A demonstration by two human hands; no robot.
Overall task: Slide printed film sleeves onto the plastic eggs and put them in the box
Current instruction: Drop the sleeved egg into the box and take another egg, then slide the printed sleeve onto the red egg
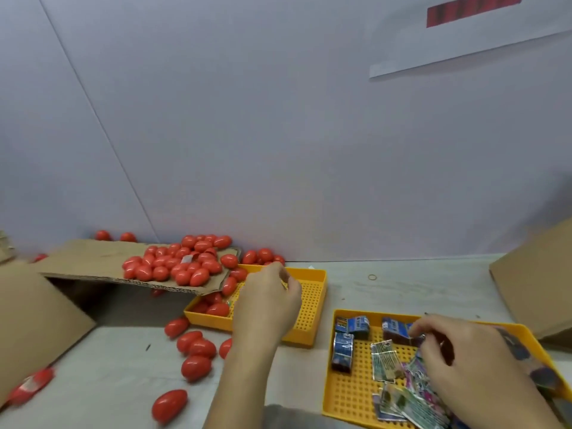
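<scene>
Over on the far left, a cardboard box (37,323) sits with its flap (102,261) folded out flat, and a heap of red plastic eggs (173,264) is piled on that flap, pointing every which way. More eggs have spilled onto the grey table (402,292): a loose bunch (195,348) lies just left of the left forearm, mostly with their long axes running diagonally, and one egg near the front edge (169,405) tilts up to the right.

Next comes a yellow perforated tray (312,305) with a few eggs (216,309) in its left end. The left hand (266,305) hangs over the middle of it, back of the hand up, fingers curled down; can't tell if it's got anything in there.

A rubber band (372,277) lies on the table further back.

On the right, a second yellow tray (346,391) holds the printed sleeves: bundled blue stacks (353,325) at the back, flattened loose ones (399,400) fanned out near the front. The right hand (464,357) reaches in palm down, fingertips pinching at the sleeves near the back stack (396,331). Another cardboard box (538,280) stands at the far right.
</scene>
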